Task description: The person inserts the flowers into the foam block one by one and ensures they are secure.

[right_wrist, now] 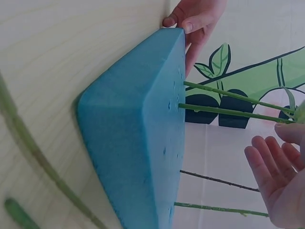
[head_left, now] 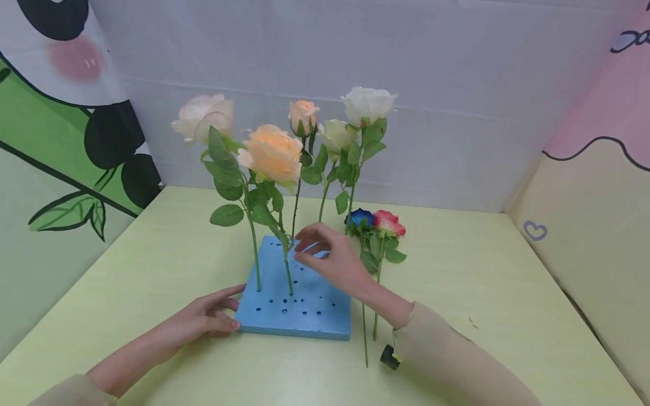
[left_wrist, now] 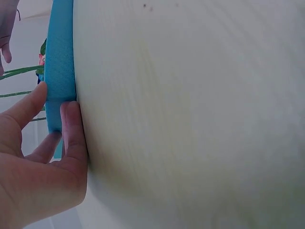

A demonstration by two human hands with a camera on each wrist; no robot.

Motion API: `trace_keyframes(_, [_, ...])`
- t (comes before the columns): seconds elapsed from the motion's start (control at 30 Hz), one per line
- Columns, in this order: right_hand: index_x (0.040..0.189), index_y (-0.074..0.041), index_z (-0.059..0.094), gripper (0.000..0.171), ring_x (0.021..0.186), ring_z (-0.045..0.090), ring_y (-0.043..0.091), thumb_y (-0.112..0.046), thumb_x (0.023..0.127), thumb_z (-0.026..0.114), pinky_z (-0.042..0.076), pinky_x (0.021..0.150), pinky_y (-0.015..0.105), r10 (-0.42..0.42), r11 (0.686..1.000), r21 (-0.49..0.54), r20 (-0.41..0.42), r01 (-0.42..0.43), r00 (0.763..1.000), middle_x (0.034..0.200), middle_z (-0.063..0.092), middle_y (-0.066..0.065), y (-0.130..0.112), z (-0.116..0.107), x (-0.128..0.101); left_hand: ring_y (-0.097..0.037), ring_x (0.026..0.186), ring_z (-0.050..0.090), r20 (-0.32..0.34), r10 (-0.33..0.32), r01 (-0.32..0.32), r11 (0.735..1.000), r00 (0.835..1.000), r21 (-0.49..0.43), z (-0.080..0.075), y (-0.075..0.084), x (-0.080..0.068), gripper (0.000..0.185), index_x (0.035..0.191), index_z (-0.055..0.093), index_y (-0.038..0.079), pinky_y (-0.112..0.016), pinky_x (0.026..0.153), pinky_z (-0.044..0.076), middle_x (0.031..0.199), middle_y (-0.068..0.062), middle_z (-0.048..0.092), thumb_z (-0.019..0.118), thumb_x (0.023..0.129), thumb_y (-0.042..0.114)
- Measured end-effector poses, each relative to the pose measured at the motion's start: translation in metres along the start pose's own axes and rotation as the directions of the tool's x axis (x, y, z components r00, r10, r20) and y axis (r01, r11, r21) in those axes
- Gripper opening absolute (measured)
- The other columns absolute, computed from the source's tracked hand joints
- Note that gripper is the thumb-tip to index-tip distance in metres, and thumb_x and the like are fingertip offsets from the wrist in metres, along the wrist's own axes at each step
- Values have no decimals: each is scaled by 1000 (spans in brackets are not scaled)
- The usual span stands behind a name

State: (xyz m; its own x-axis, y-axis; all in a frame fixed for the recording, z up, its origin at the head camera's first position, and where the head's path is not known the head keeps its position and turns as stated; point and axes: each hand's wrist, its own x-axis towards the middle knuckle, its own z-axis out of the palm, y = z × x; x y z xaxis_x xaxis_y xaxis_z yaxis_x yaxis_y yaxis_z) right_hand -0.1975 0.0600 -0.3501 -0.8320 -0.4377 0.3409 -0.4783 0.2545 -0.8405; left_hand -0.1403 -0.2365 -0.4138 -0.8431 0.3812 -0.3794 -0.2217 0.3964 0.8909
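Blue foam block (head_left: pixel 304 304) lying flat on the yellow-green desk (head_left: pixel 482 293), its top face pierced with small holes. Five roses stand upright in it: a pale pink rose (head_left: pixel 203 117) and an orange rose (head_left: pixel 272 153) at the near left, a peach bud (head_left: pixel 303 115), a cream rose (head_left: pixel 337 134) and a white rose (head_left: pixel 368 104) further back. The left hand (head_left: pixel 208 318) rests on the desk at the block's near left corner; in the left wrist view the thumb (left_wrist: pixel 26 107) and a straight finger (left_wrist: pixel 72 133) press against the block's side wall, so this grip is spread, not curled round anything. The right hand (head_left: pixel 330 259) hovers above the block's top, just right of the orange rose's stem (head_left: pixel 287 270), fingers loosely parted and holding nothing; the right wrist view shows the same relaxed, parted fingers (right_wrist: pixel 267 164) clear of the stems. To the right of the block, a blue rose (head_left: pixel 359 217) and a red rose (head_left: pixel 388 223) lie on the desk.
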Motion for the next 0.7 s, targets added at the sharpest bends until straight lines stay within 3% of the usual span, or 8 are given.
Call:
trace_keyframes(0.17, [116, -11, 64, 27, 90, 72, 17, -13, 90, 71, 59, 82, 36, 21, 999, -36, -41, -22, 999, 104, 73, 7, 3, -10, -6, -19, 100, 64, 3, 10, -10, 1000, 1000, -5, 0, -2, 1, 80, 156, 27, 8, -28, 89, 57, 130, -16, 56, 69, 91, 23])
trace_keyframes(0.5, [114, -15, 65, 26, 91, 71, 16, -15, 89, 73, 58, 72, 25, 94, 987, -115, -142, -111, 985, 103, 74, 4, 19, -41, -22, -19, 100, 64, -3, 3, -3, 1000, 1000, -2, 0, -3, 2, 80, 156, 27, 9, -27, 87, 56, 131, -16, 56, 70, 90, 24])
trace_keyframes(0.7, [113, -10, 66, 27, 93, 71, 20, -14, 88, 74, 57, 73, 22, 114, 972, -178, -204, -151, 972, 104, 74, 6, 30, -63, -30, -19, 100, 64, 8, 19, -19, 1000, 1000, -16, -1, -4, 2, 80, 157, 26, 8, -26, 87, 56, 130, -17, 56, 69, 91, 23])
